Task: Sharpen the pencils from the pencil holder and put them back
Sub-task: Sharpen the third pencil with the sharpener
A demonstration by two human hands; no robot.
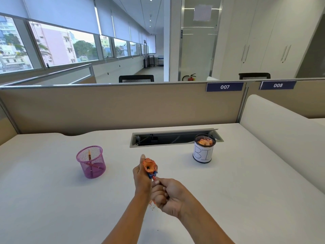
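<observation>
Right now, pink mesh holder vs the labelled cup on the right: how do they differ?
The pink mesh holder is bare and flares toward its rim; the labelled cup is dark, straight-sided and wrapped in white paper with handwritten letters. The holder holds pencils; the cup holds orange shavings. Both stand upright on the desk, open-topped.

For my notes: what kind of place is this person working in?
Most likely an open-plan office: a white desk with beige partitions, numbered signs 007 and 008, and office chairs beyond.
</observation>
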